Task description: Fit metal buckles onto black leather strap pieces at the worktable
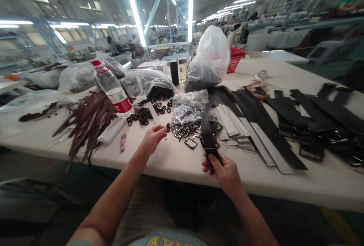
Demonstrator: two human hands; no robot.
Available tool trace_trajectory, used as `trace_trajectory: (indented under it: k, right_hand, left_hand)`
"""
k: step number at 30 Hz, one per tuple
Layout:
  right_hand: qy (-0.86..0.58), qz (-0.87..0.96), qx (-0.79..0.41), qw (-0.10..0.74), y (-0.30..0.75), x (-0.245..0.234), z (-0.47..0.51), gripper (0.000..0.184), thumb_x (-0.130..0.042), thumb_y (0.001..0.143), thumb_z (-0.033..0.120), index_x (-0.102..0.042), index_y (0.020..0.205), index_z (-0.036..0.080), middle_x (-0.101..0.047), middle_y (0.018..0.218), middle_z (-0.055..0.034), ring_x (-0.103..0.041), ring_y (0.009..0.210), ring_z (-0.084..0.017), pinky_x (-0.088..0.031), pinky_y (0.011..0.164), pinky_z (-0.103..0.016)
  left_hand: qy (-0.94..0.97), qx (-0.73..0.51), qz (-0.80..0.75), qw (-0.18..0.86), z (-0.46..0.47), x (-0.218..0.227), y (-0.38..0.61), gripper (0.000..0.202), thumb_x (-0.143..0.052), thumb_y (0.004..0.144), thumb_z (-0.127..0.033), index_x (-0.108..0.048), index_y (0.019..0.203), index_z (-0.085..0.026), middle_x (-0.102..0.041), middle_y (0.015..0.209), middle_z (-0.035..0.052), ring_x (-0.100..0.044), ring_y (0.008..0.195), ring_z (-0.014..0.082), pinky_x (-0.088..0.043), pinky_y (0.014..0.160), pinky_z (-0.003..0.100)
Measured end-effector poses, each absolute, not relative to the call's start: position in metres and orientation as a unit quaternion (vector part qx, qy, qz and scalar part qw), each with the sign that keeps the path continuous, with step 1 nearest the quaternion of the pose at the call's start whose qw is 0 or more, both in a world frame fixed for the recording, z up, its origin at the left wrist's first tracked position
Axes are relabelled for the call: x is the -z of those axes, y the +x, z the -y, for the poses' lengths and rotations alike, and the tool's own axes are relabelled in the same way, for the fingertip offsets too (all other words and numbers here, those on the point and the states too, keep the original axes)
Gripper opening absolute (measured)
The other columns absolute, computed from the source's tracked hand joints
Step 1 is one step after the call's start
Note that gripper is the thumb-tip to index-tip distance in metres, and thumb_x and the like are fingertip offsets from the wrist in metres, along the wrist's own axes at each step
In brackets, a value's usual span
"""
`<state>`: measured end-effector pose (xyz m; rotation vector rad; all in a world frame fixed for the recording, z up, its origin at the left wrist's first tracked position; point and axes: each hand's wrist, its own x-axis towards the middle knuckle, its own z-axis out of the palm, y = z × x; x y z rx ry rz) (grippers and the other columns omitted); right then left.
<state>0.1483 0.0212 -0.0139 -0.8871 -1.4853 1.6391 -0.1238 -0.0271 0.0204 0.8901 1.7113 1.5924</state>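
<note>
Between the fingers of my left hand (pixel 153 139) is a small black belt loop (pixel 168 127). My right hand (pixel 224 170) grips a black belt strap (pixel 207 126) close to its end, with the thumb on top; a buckle seems to be on it, partly hidden by the fingers. Beyond my left hand lies a heap of black belt loops (pixel 142 116). Loose metal buckles (pixel 191 143) spread out from a clear plastic bag (pixel 190 104) between my hands. Right of them are white-backed strips (pixel 227 123) and long black straps (pixel 273 140).
Brown strips (pixel 88 121) are piled at the left, beside a clear bottle with a red label (pixel 113 90). Pink snips (pixel 122 142) lie near the table's front edge. Buckled belts (pixel 313 124) cover the right side. A large plastic bag (pixel 210 56) and red basket (pixel 234 59) stand behind.
</note>
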Motion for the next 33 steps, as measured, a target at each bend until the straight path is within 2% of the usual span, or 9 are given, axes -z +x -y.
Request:
trace_trajectory:
  k: [4,8,16,18,21,23,28,33]
  right_hand:
    - [-0.335,0.598,-0.633,0.358,0.148,0.017,-0.020,0.045,-0.061,0.086,0.059,-0.062,0.088,0.014,-0.069,0.068,-0.0056,-0.062,0.052,-0.013,-0.043,0.045,-0.021]
    - [-0.335,0.613,-0.618,0.361,0.147,0.013,-0.019,0.041,-0.058,0.088,0.056,-0.061,0.084,0.015,-0.068,0.067,-0.0041,-0.061,0.050,-0.012,-0.041,0.044,-0.021]
    - [-0.340,0.617,-0.593,0.390,0.146,0.005,-0.015,0.037,-0.056,0.088,0.051,-0.060,0.082,0.015,-0.065,0.064,-0.0027,-0.060,0.048,-0.011,-0.042,0.045,-0.021]
    - [-0.341,0.616,-0.591,0.393,0.147,0.005,-0.015,0.036,-0.055,0.089,0.051,-0.060,0.083,0.015,-0.066,0.065,-0.0030,-0.060,0.049,-0.011,-0.042,0.045,-0.021]
    - [-0.338,0.622,-0.588,0.391,0.147,0.004,-0.015,0.034,-0.055,0.090,0.049,-0.060,0.083,0.016,-0.065,0.066,-0.0023,-0.060,0.049,-0.011,-0.043,0.046,-0.021]
    - [-0.336,0.628,-0.584,0.389,0.147,0.004,-0.015,0.033,-0.055,0.091,0.048,-0.060,0.083,0.016,-0.065,0.066,-0.0019,-0.060,0.050,-0.011,-0.044,0.047,-0.021]
    - [-0.341,0.624,-0.581,0.395,0.146,0.004,-0.014,0.032,-0.056,0.090,0.048,-0.059,0.082,0.017,-0.065,0.066,-0.0021,-0.061,0.051,-0.012,-0.044,0.047,-0.021]
    - [-0.340,0.631,-0.573,0.398,0.147,0.004,-0.013,0.032,-0.055,0.091,0.047,-0.058,0.080,0.018,-0.065,0.066,-0.0023,-0.061,0.051,-0.013,-0.044,0.048,-0.022]
  left_hand:
    - [0.308,-0.648,-0.549,0.430,0.017,-0.025,-0.069,0.035,-0.085,0.058,-0.045,-0.066,0.067,-0.016,-0.067,0.076,0.0022,-0.062,0.075,0.0125,-0.050,0.076,0.025]
    - [0.308,-0.637,-0.492,0.507,0.017,-0.027,-0.034,0.026,-0.087,0.061,-0.034,-0.069,0.066,-0.015,-0.064,0.069,-0.0001,-0.057,0.068,0.0094,-0.046,0.070,0.021]
    - [0.385,-0.608,-0.507,0.475,0.016,-0.021,-0.013,0.017,-0.082,0.068,-0.027,-0.069,0.066,-0.016,-0.066,0.075,0.0006,-0.054,0.068,0.0102,-0.040,0.060,0.022]
    - [0.391,-0.607,-0.508,0.469,0.015,-0.022,-0.012,0.015,-0.082,0.068,-0.025,-0.071,0.075,-0.018,-0.065,0.074,-0.0012,-0.053,0.065,0.0093,-0.040,0.058,0.021]
    - [0.419,-0.582,-0.503,0.482,0.014,-0.027,-0.014,0.031,-0.082,0.068,-0.025,-0.073,0.098,-0.022,-0.064,0.071,-0.0027,-0.053,0.062,0.0096,-0.042,0.059,0.022]
    - [0.439,-0.552,-0.507,0.495,0.015,-0.032,-0.018,0.038,-0.082,0.068,-0.027,-0.073,0.105,-0.021,-0.063,0.068,-0.0026,-0.052,0.060,0.0098,-0.043,0.060,0.023]
    - [0.434,-0.559,-0.535,0.462,0.013,-0.038,-0.025,0.022,-0.083,0.065,-0.028,-0.073,0.082,-0.018,-0.066,0.069,-0.0004,-0.057,0.062,0.0113,-0.044,0.059,0.024]
    - [0.387,-0.629,-0.519,0.431,0.004,-0.032,-0.016,0.046,-0.081,0.068,-0.029,-0.070,0.112,-0.023,-0.062,0.069,-0.0047,-0.055,0.061,0.0084,-0.044,0.059,0.021]
